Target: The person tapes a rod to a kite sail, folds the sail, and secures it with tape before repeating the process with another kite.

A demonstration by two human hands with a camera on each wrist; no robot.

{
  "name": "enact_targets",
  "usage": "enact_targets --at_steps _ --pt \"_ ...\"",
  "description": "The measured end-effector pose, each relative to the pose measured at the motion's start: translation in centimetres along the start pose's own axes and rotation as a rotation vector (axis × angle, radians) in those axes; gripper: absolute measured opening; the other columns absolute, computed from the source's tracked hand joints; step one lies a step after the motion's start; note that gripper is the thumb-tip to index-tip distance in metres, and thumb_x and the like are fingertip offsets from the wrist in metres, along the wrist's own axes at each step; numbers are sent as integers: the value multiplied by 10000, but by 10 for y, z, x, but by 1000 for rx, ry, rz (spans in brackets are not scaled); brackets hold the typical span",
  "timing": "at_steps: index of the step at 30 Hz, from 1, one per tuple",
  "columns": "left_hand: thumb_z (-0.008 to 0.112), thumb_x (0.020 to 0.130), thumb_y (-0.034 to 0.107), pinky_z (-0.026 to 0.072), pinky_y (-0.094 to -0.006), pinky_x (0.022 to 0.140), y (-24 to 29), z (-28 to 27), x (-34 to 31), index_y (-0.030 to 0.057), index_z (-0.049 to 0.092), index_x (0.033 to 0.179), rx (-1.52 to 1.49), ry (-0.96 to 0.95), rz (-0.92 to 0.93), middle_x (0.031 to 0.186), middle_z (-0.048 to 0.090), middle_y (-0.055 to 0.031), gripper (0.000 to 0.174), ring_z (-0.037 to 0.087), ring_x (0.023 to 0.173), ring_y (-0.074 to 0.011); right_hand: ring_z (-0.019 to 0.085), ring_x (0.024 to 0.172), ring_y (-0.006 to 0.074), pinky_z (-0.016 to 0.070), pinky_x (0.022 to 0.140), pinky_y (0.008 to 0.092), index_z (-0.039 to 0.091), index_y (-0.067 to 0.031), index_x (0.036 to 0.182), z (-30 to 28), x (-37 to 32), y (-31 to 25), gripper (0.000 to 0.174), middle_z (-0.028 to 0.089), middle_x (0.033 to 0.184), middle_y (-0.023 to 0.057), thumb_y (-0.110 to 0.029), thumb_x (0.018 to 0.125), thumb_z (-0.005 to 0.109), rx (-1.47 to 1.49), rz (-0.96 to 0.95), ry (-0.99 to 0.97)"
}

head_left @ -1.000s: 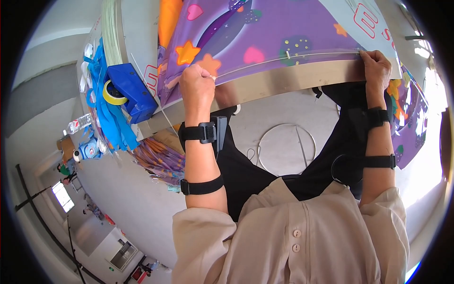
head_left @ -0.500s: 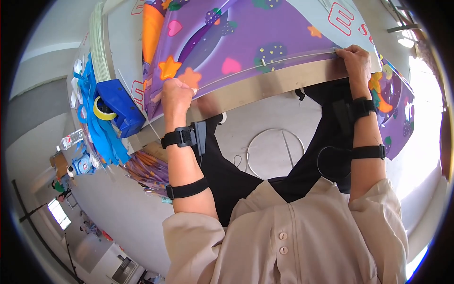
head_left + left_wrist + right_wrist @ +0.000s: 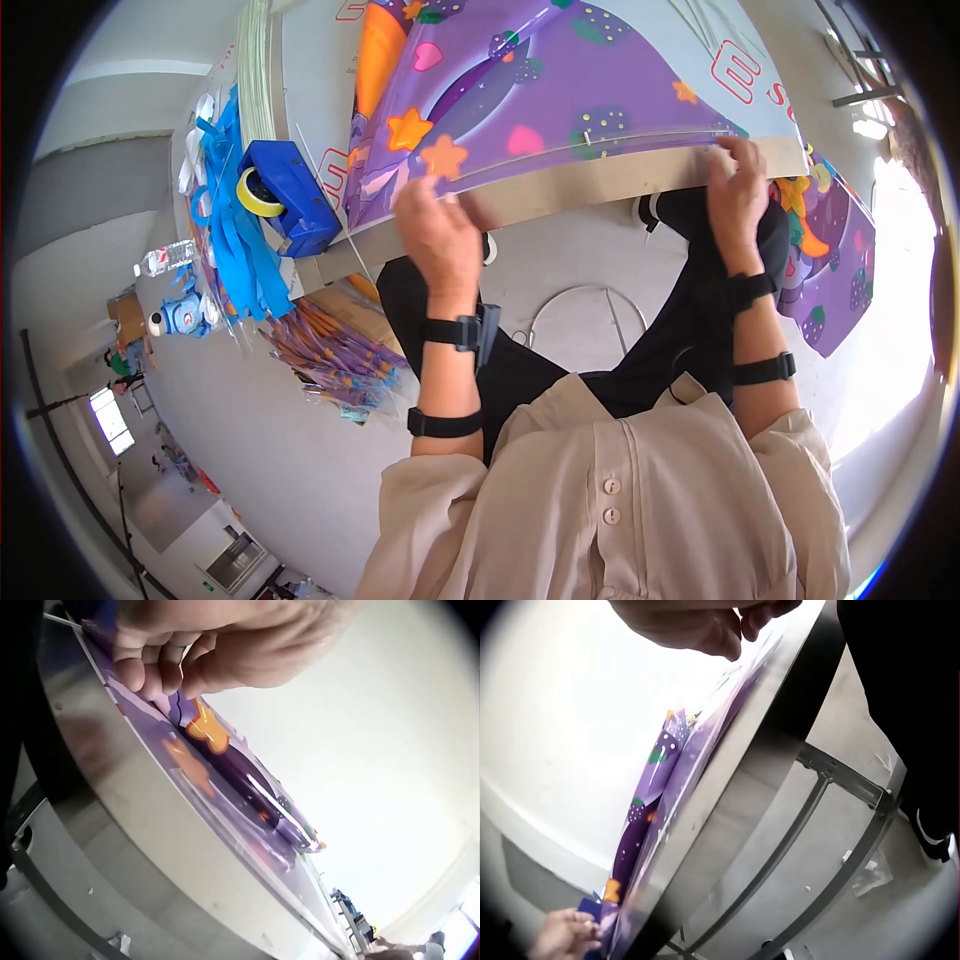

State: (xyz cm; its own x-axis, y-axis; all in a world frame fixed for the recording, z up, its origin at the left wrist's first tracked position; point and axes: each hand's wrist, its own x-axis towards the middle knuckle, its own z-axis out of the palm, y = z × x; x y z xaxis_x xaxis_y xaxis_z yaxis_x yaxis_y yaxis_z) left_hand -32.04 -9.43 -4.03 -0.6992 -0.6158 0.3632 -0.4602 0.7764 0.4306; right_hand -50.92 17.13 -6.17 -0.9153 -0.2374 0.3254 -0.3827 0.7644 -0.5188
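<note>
Along the near edge of the desk (image 3: 570, 195), the purple sheet (image 3: 575, 88) is lying spread out, and the thin rod (image 3: 650, 141) is running beside its border, nearly parallel to the metal rim. A small tab (image 3: 588, 138) is showing near the rod's middle. My left grip (image 3: 440, 238) is hanging near the rod's left end, fingers loosely curled, thumb apart from them and pinching nothing that I can see; motion is blurring it. My right grip (image 3: 738, 200) is hovering near the other end, fingers relaxed and a little parted, with nothing showing between them. Whether any fingertip is touching the sheet, I cannot tell. Judging by how things are lying, I am placing the rod along this border, and the placing is looking nearly done, while nothing visible is yet fixing it. To my mind, the next move is calling for a light touch: keeping the rod straight and the sheet smooth at both ends. The blue dispenser (image 3: 300, 220) is standing left of the sheet, within handy reach of my left side.
</note>
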Motion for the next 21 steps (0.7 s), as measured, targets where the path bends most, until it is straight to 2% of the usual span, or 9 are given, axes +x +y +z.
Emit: enact_targets --at_steps 2,4,5,8,12,14,19,20,21 --pt "579 812 81 291 -480 1034 31 13 -10 -11 437 1254 50 -186 221 1345 397 -201 473 348 1279 -351 474 1144 262 377 943 409 532 -50 1194 10 -17 -32 445 505 1246 108 -145 765 601 -69 -288 -115" --pt "603 834 216 234 -488 1072 58 25 -12 5 370 1339 74 -309 294 1429 306 -185 595 269 1340 -321 344 1286 248 247 1062 431 443 -75 1299 19 -29 -67 529 395 1372 102 -167 796 580 -138 -471 -252" --pt "603 834 216 234 -488 1072 63 35 -14 5 370 1339 74 -298 292 1429 306 -185 595 269 1340 -321 277 1337 238 176 1103 438 397 -84 1341 21 -31 -78 568 344 1416 96 -181 808 570 -144 -530 -325" --pt "588 853 316 214 -500 1077 60 54 -23 36 313 1385 49 -376 281 1459 266 -164 661 234 1360 -306 266 1347 231 152 1113 429 323 -111 1388 36 -35 -76 608 319 1441 71 -261 849 560 -136 -525 -397" --pt "575 860 326 206 -507 1078 47 45 -20 47 284 1402 59 -382 268 1469 249 -161 676 223 1367 -292 248 1357 235 153 1112 423 291 -126 1407 32 -33 -57 643 286 1462 62 -352 864 551 -188 -465 -402" --pt "540 876 382 169 -499 1096 30 37 -22 58 233 1426 192 -413 138 1487 215 -147 708 198 1379 -274 221 1370 247 148 1111 427 274 -114 1416 27 -29 -39 665 256 1478 73 -387 869 536 -274 -360 -346" --pt "495 887 441 191 -522 1079 -13 9 -21 51 175 1440 338 -410 -64 1500 176 -148 748 184 1383 -279 185 1383 251 138 1109 456 269 -96 1415 20 -12 13 670 245 1480 104 -427 880 501 -348 -66 -222" --pt "488 889 447 190 -528 1076 -16 5 -18 43 179 1438 333 -464 -99 1507 152 -146 748 172 1387 -275 223 1362 293 170 1102 454 277 -70 1405 19 -9 22 686 261 1460 153 -434 875 513 -371 -71 -206" --pt "481 891 453 188 -533 1074 -20 0 -16 36 184 1436 326 -516 -136 1513 128 -143 748 160 1391 -272 223 1362 293 170 1102 454 277 -70 1405 21 -6 33 686 261 1460 153 -434 875 513 -364 -86 -201"
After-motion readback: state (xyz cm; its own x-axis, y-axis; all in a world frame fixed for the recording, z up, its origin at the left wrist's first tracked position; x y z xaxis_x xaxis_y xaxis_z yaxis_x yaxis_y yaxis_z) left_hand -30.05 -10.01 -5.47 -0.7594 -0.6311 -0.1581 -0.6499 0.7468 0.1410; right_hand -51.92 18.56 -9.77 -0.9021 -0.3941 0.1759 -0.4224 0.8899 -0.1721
